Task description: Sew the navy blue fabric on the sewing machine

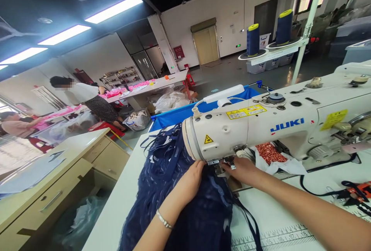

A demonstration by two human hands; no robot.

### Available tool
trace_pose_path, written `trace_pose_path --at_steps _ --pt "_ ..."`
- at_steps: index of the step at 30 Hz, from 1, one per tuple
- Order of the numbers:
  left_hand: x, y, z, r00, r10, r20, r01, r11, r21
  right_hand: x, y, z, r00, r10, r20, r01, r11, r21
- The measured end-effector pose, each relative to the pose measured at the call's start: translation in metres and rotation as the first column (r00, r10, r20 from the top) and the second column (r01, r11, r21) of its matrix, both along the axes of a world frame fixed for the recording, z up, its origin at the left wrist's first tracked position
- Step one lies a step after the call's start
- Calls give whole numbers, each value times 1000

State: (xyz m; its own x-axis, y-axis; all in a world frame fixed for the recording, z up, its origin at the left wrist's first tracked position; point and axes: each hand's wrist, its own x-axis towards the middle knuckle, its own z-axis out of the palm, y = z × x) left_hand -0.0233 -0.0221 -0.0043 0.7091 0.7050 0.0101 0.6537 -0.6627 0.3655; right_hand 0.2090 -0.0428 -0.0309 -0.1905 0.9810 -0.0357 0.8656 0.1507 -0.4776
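Note:
A heap of navy blue garments [162, 166] with thin straps lies on the sewing table, under and left of the head of a white JUKI sewing machine [220, 131]. My left hand [191, 179] is closed on the navy fabric just left of the presser foot [222, 166], its fingertips partly hidden by the machine head. Close on the foot's other side is my right hand [242, 170], fingers bent together; what they pinch is hidden. A navy strap [251, 220] trails from the cloth toward the table's front.
Copper-coloured bits fill a white bag [271, 154] under the machine arm. Orange-handled snips [359, 193] lie at right, above a printed ruler [275, 239]. Two navy thread cones [284, 28] stand on a rack. Behind is a blue cloth bin [174, 113]; left, a drawer desk [58, 189] and two people.

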Motion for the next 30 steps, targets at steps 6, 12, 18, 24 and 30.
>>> trace_pose_path --at_steps 6,12,18,24,30 --pt "-34 8 1 1000 27 -2 -27 999 -37 -4 -6 7 991 67 115 -67 998 -8" --pt "-4 -4 29 968 149 -203 -140 988 59 -4 -5 3 993 24 111 -26 1000 17" --pt "18 -4 21 934 138 -330 -144 990 8 -2 -6 8 994 23 103 -26 999 21" --pt "-3 1 39 932 175 -318 -166 985 57 -7 -10 -7 950 308 -53 -285 923 258" --pt "4 -4 54 936 163 -311 -141 986 92 -28 -30 -2 769 624 -139 -580 772 261"
